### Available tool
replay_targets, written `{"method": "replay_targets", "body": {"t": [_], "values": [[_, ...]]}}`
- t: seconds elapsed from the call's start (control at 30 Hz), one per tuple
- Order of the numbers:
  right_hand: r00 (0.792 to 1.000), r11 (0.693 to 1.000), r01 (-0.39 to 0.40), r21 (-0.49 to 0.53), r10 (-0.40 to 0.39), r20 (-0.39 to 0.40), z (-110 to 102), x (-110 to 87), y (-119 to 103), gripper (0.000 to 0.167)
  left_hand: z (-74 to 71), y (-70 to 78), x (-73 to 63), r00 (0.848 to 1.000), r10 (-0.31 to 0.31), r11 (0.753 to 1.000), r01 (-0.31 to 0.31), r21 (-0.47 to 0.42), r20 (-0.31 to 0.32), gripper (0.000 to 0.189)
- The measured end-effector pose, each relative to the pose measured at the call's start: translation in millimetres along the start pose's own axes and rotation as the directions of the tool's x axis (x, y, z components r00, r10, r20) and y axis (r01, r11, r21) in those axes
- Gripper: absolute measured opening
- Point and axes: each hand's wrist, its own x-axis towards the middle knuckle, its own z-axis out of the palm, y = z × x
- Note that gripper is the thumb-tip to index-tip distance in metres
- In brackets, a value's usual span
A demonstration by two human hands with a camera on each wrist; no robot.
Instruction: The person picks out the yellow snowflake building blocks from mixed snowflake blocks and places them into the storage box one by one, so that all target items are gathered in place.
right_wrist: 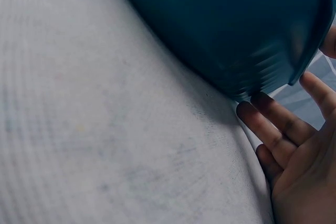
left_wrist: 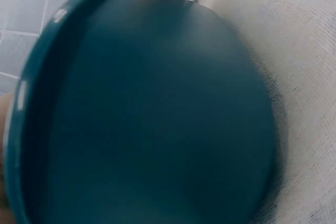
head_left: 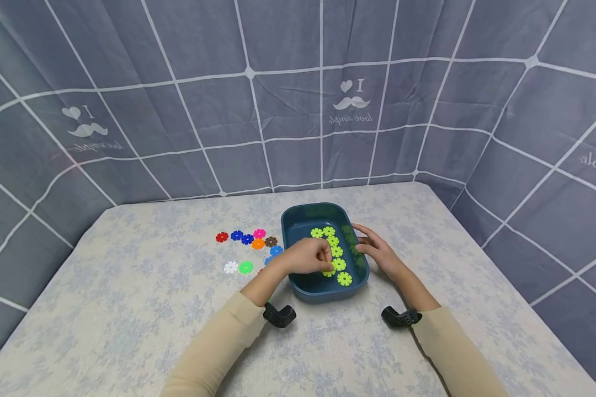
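A dark teal plastic basin (head_left: 298, 295) stands on the table, with several yellow-green notched discs (head_left: 345, 279) lying on its floor. My left hand (head_left: 305, 256) reaches over the basin's left side, its fingers curled and the fingertips pinching a yellow-green disc (head_left: 328, 273), which the hand partly hides. At the basin's right side is my right hand (head_left: 380, 255), fingers loosely extended against the outer wall and rim. The right wrist view shows its fingertips (right_wrist: 252, 111) touching the ribbed wall. In the left wrist view the basin's outer wall (left_wrist: 157, 103) blocks most of the scene.
Left of the basin, several loose notched discs lie on the patterned tablecloth (head_left: 129, 286): red (head_left: 222, 237), dark blue (head_left: 237, 235), pink (head_left: 260, 234), orange (head_left: 257, 243), brown (head_left: 270, 241), light blue (head_left: 276, 250), white (head_left: 230, 267) and green (head_left: 246, 267). A grey curtain (head_left: 288, 110) hangs behind.
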Motion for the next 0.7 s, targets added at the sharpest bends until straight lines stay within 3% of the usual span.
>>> {"method": "replay_targets", "body": {"t": [0.2, 0.47, 0.7], "values": [[1.0, 1.0, 0.003, -0.002, -0.003, -0.002, 1, -0.4, 5, 0.056, 7.4, -5.9, 5.5, 1.0, -0.006, 0.998, 0.004, 0.056, 0.031, 0.015], [1.0, 1.0, 0.002, -0.007, -0.002, 0.002, 0, 1.0, 4, 0.056, 12.0, -9.7, 9.1, 0.997, 0.015, 0.999, -0.018, 0.039, 0.077, 0.015], [1.0, 1.0, 0.002, -0.01, -0.002, -0.001, 0, 0.8, 3, 0.056, 12.0, -5.9, 9.0, 0.996, -0.005, 0.998, -0.001, 0.067, 0.084, 0.015]]}}
